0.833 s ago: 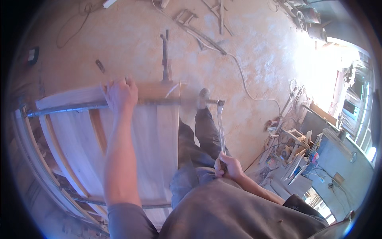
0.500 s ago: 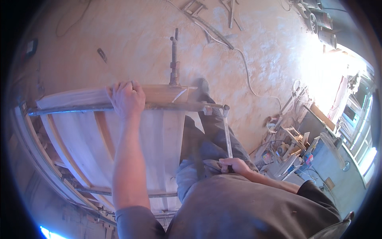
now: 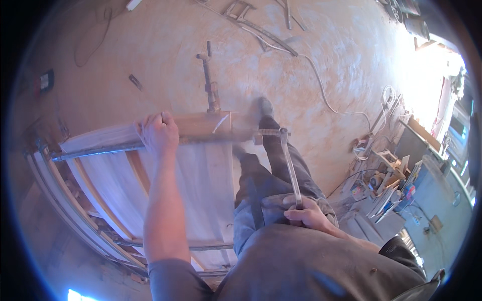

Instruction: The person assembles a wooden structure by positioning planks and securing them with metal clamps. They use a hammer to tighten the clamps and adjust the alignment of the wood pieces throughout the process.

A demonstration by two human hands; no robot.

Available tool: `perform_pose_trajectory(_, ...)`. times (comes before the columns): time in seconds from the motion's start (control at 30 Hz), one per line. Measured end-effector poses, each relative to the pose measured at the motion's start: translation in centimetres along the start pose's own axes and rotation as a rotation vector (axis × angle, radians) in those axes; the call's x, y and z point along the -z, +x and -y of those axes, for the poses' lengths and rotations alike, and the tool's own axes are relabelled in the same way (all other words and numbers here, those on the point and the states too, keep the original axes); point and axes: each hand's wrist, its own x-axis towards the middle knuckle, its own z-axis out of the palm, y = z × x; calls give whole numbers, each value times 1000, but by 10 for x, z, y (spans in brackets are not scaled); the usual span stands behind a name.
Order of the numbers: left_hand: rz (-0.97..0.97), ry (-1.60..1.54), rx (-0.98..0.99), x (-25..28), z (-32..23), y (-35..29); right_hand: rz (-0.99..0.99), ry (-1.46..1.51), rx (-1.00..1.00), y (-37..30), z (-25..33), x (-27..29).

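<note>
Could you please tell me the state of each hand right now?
Left hand: curled on the wooden panel at its far edge; grip firmness cannot be told.
Right hand: closed, holding the metal wrench.

The scene is viewed through a head-worn fisheye camera, aimed steeply down past the torso (image 3: 311,261), with the left hand (image 3: 159,134) and right hand (image 3: 310,214) taken in near and the floor (image 3: 321,75) farther below.

A long silver wrench (image 3: 291,168) slants from the clamp screw (image 3: 271,132).
</note>
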Motion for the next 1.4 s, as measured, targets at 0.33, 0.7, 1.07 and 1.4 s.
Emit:
perform_pose_trajectory(0.33,37,178,-29,-5,-1,8,-640,-225,1328,43,-63,-30)
perform_pose_trajectory(0.7,124,117,-50,5,-3,2,-431,307,1833,71,-49,-34)
perform_pose_trajectory(1.07,159,42,-24,16,-6,-2,-687,311,1198,5,94,-52)
perform_pose_trajectory(1.4,125,42,-50,17,-8,2,-722,155,1082,18,187,-40)
